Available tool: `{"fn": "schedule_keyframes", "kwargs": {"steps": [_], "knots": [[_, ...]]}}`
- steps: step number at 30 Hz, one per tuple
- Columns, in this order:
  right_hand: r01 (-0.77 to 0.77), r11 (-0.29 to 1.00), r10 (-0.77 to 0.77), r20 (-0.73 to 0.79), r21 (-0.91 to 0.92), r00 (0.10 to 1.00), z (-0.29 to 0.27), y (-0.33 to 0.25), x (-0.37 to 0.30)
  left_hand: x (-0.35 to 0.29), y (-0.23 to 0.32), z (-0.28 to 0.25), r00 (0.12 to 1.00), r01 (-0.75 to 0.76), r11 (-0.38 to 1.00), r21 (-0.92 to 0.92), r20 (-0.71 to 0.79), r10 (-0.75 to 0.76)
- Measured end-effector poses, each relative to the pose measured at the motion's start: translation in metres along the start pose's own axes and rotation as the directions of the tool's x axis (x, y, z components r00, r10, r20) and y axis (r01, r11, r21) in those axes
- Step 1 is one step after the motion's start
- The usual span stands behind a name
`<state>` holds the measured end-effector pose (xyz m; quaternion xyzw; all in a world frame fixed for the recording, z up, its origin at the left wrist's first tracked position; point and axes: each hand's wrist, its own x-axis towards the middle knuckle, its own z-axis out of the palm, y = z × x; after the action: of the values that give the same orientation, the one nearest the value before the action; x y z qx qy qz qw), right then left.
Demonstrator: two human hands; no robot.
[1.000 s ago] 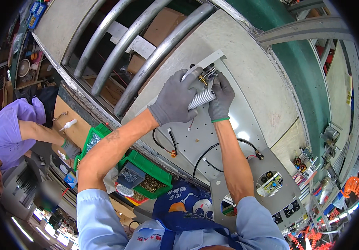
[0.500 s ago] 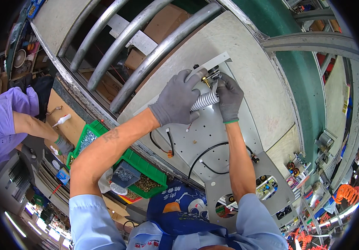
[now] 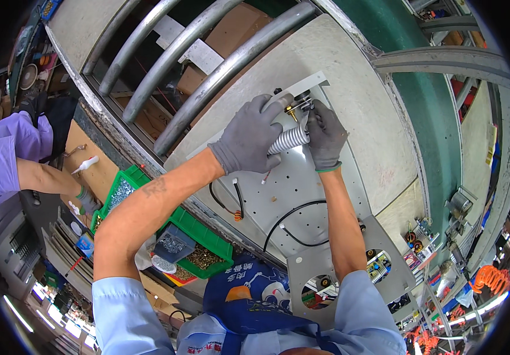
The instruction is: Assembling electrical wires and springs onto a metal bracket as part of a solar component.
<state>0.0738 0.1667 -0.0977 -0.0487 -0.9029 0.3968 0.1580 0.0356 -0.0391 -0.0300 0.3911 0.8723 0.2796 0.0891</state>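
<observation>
My left hand (image 3: 250,137), in a grey glove, is closed round a light-grey ribbed cylinder (image 3: 289,141) that looks like a coil. Its index finger reaches toward a small part with a brass-coloured post (image 3: 292,112) near the bent edge of a grey metal panel (image 3: 305,186). My right hand (image 3: 326,136), also gloved, has its fingers pinched together at the cylinder's upper right end, beside the same small part. What those fingertips hold is hidden. Black round parts sit behind the fingertips at the panel's far edge.
A black cable (image 3: 281,220) curves over the panel, and a shorter wire with an orange-brown ring (image 3: 238,216) lies left of it. Green bins (image 3: 210,242) of screws stand at the left. Metal rollers (image 3: 231,77) lie beyond. A person in purple (image 3: 12,151) works at the far left.
Both hands stay at the same small part and shift only slightly. My right fingers have changed their bend a little. The co-worker's arm at the left has moved slightly.
</observation>
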Motion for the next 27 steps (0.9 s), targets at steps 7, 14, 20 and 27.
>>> {"fn": "schedule_keyframes", "kwargs": {"steps": [7,14,20,27], "knots": [[-0.155,0.983,0.151,0.048,0.094,0.987,0.004,0.000,-0.008,-0.001,-0.002,0.000,1.000,0.004,1.000,0.004,0.014,-0.004],[-0.386,0.774,0.427,0.037,0.502,0.904,0.016,-0.008,-0.017,-0.001,-0.003,0.000,1.000,-0.018,1.000,0.005,-0.021,0.018],[-0.410,0.764,0.420,0.098,0.498,0.902,0.015,-0.011,-0.017,-0.002,-0.004,0.000,1.000,-0.006,1.000,-0.003,0.015,0.006],[-0.417,0.798,0.397,0.139,0.435,0.907,0.014,-0.002,-0.015,0.001,-0.003,-0.004,1.000,-0.008,1.000,-0.013,0.011,0.008]]}}
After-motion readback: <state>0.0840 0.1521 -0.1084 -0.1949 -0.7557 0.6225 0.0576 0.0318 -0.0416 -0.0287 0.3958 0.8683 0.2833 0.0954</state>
